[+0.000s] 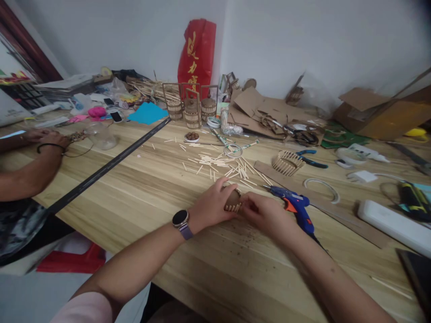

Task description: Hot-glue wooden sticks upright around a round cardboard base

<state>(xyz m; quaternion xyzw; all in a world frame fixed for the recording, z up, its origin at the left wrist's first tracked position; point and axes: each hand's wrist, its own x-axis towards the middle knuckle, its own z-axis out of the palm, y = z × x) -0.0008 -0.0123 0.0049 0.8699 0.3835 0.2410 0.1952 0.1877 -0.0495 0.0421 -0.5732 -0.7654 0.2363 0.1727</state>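
My left hand (210, 204) is closed around a small round cardboard basket base (233, 202) with short wooden sticks standing along its rim. At the base's right edge, my right hand (257, 211) has its fingers pinched together; whatever they hold is hidden. Just beyond my hands lies a loose pile of short wooden sticks (212, 159). A blue hot glue gun (296, 204) rests on its side to the right of my right hand, its nozzle pointing left. Behind it stands a partly built stick basket (288, 163).
Blue-handled pliers (313, 161), a cardboard strip (350, 226) and a white power bank-like block (393, 224) lie to the right. Finished small baskets (192, 112) stand at the back before a red bag (197, 54). At left, another person's hands (50, 139) work near a plastic jar (101, 137).
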